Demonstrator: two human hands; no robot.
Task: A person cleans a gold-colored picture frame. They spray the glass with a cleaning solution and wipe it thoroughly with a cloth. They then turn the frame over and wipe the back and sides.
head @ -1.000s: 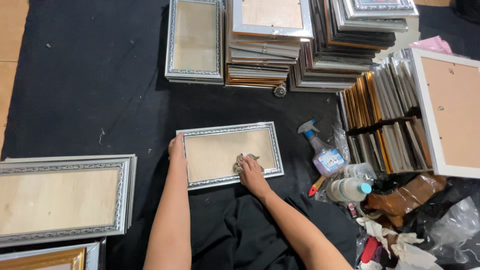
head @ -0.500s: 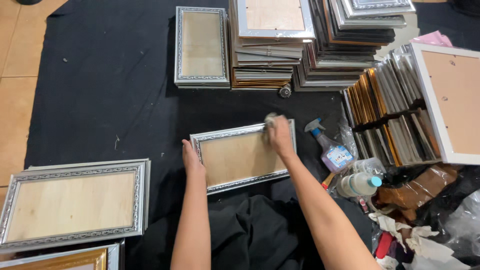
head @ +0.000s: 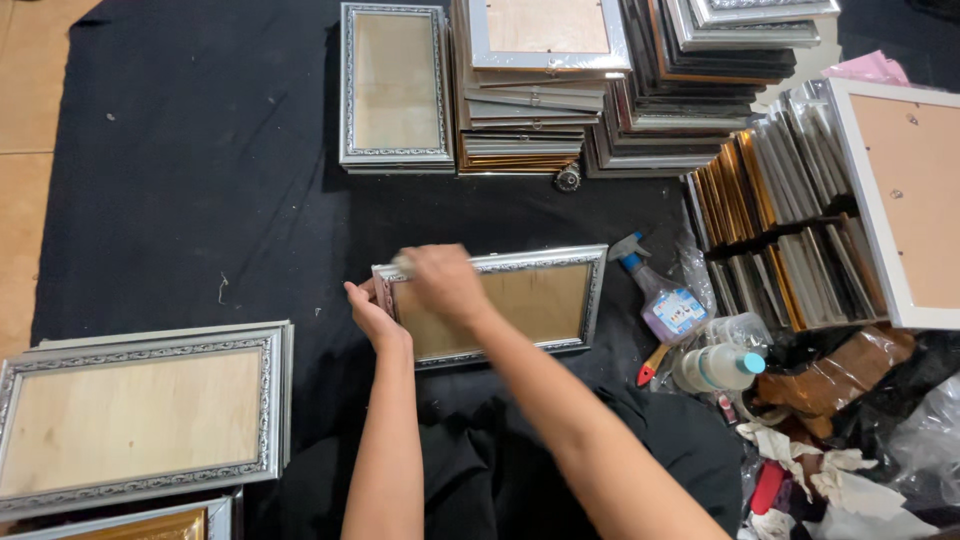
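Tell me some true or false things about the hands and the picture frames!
1. The left hand touches the left edge of the silver frame. True.
2. The right hand is holding the spray bottle. False: it is over the frame's upper left part; the bottle lies apart, to the right.
3. The frame lies on a black cloth. True.
4. The stacked frames are beside the person's elbows. False: they are at the far side.
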